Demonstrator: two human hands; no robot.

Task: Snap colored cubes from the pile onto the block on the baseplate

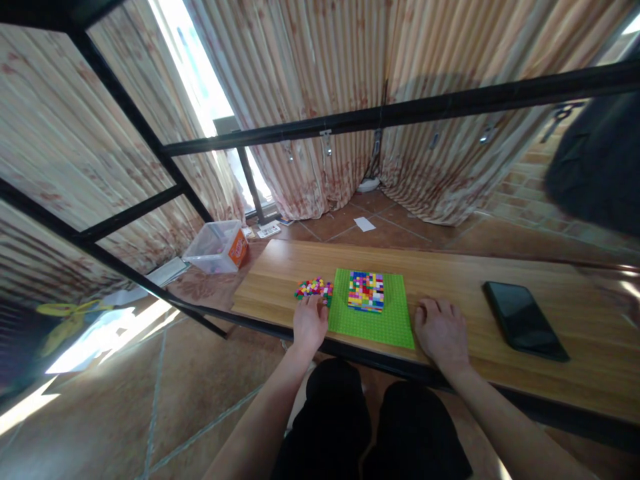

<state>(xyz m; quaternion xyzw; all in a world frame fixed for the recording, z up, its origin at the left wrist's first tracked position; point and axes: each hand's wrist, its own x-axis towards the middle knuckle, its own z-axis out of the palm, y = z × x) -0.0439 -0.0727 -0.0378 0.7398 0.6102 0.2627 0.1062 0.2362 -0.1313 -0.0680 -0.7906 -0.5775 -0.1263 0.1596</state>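
A low block of many-coloured toy bricks (366, 291) stands on the green studded baseplate (373, 329). Left of the plate, a heap of small loose bricks (314, 287) lies on the wood. My left hand (309, 325) is at the near edge of this heap, its fingers curled down and close together; whatever is under the fingertips is hidden or too small to name. My right hand (442, 331) rests on the tabletop just right of the baseplate, fingers loosely bent and slightly apart, with nothing visible in it.
A black phone (525, 320) lies on the wooden table (445, 267) at the right. On the floor at the left is a clear plastic box (213, 248) with an orange label. Black metal bars (300, 135) cross beyond the table, before striped curtains (310, 67).
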